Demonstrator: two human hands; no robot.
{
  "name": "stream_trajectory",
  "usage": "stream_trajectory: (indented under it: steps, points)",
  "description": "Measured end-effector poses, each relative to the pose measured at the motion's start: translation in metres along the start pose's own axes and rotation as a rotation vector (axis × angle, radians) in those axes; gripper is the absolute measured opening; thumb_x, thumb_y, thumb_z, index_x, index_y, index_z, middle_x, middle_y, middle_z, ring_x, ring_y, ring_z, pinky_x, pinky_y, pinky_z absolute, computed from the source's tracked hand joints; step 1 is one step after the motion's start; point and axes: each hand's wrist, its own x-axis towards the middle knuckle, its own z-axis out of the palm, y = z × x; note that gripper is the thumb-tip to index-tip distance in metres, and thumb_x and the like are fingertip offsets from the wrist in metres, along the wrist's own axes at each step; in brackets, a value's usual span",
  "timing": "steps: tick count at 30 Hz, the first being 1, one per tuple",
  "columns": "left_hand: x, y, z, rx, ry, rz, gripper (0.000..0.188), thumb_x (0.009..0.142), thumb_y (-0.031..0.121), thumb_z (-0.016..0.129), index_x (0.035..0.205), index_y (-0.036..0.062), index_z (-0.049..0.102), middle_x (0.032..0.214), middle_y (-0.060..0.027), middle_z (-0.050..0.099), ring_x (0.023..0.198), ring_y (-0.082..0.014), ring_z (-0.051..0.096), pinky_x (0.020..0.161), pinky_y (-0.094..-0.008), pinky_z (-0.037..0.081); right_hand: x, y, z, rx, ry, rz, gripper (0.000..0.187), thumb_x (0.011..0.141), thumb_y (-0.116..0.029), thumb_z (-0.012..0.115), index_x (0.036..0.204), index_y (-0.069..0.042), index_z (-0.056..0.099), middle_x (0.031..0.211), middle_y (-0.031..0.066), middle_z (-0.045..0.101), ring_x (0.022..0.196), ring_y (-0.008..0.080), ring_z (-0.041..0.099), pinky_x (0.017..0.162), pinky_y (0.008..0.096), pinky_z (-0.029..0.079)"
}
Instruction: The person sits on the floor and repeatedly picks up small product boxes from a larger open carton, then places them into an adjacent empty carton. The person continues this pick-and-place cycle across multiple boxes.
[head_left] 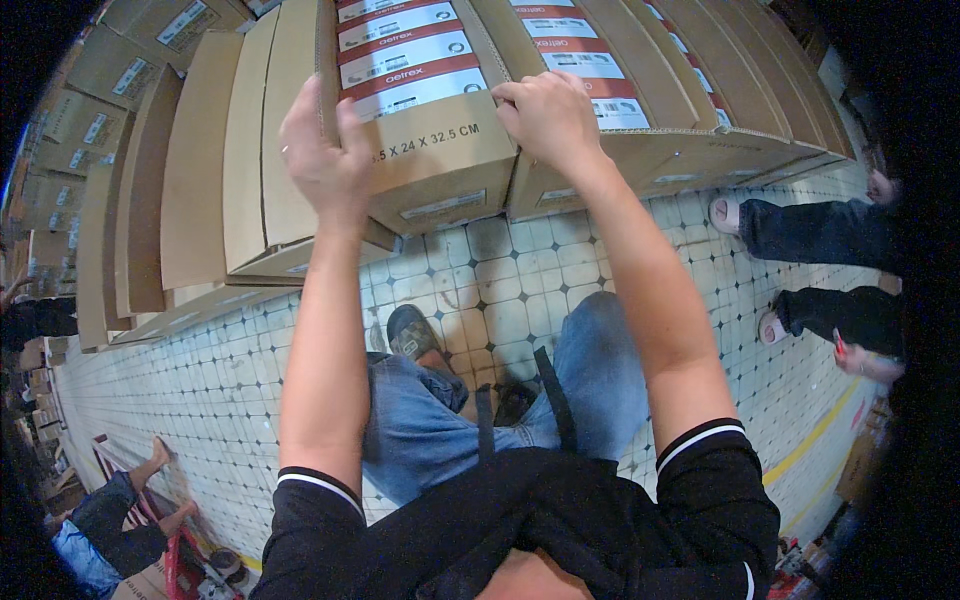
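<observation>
In front of me stands an open brown cardboard carton [430, 150], packed with a row of red-and-white boxes [410, 68]. My left hand [328, 160] is at its near left corner, fingers along the outer side and thumb toward the front, gripping the edge. With curled fingers, my right hand [552, 115] grips the near right corner, where this carton meets the neighbouring carton [560, 175]. That neighbour also holds red-and-white boxes [580, 65]. The fingertips of both hands are partly hidden.
Cartons with raised flaps [200, 160] line up on the left, and more open cartons [740, 90] continue rightward. Stacked cartons [95, 140] rise at the far left. Two people's legs [820, 230] are at the right; another person [110, 530] is at lower left beside a red frame [180, 560].
</observation>
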Motion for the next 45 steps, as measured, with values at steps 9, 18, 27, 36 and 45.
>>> stream_trajectory:
  steps: [9,18,27,36,45]
  points:
    - [-0.033,-0.045,0.058,0.057,-0.909,-0.418,0.051,0.097,0.033,0.053,0.140,0.0059,0.049,0.145,-0.0263,0.046,0.143,-0.0425,0.033,0.119,-0.0508,0.022,0.005,0.004,-0.001,0.084,-0.020,0.061,0.023,0.086,-0.025,0.059,0.093,-0.017,0.080,0.085,0.0109,0.074,0.086,0.0288,0.070,0.096,0.0447,0.045]
    - [-0.044,-0.080,0.073,0.159,-0.882,-0.214,0.059,0.098,0.040,0.052,0.145,0.0066,0.041,0.148,-0.0283,0.039,0.143,-0.0471,0.026,0.120,-0.0525,0.016,-0.005,-0.005,-0.001,0.070,0.017,0.073,0.021,0.086,-0.022,0.063,0.100,-0.016,0.077,0.086,0.0112,0.072,0.089,0.0287,0.068,0.094,0.0439,0.046]
    - [0.010,-0.027,0.051,0.360,-0.542,-0.180,0.037,0.096,0.034,0.058,0.102,-0.0012,0.069,0.109,-0.0237,0.063,0.106,-0.0408,0.058,0.089,-0.0478,0.050,-0.003,-0.004,-0.003,0.115,-0.031,0.091,0.024,0.085,-0.019,0.063,0.105,-0.014,0.075,0.089,0.0106,0.071,0.094,0.0281,0.065,0.095,0.0447,0.045]
    - [0.035,0.016,-0.033,0.301,-0.772,-0.312,0.032,0.087,0.039,0.071,0.086,0.0074,0.073,0.085,-0.0185,0.070,0.077,-0.0347,0.069,0.070,-0.0435,0.055,-0.011,-0.004,-0.008,0.156,-0.065,-0.024,0.031,0.075,-0.005,0.062,0.104,-0.011,0.073,0.126,0.0139,0.063,0.123,0.0303,0.054,0.106,0.0458,0.039]
    - [0.016,0.017,-0.056,0.525,-0.729,-0.167,0.066,0.074,0.035,0.073,0.132,0.0053,0.060,0.153,-0.0278,0.034,0.125,-0.0375,0.055,0.105,-0.0433,0.046,-0.026,-0.010,-0.029,0.259,-0.238,-0.027,0.034,0.072,-0.004,0.058,0.104,-0.005,0.069,0.127,0.0161,0.063,0.122,0.0326,0.055,0.107,0.0457,0.037]
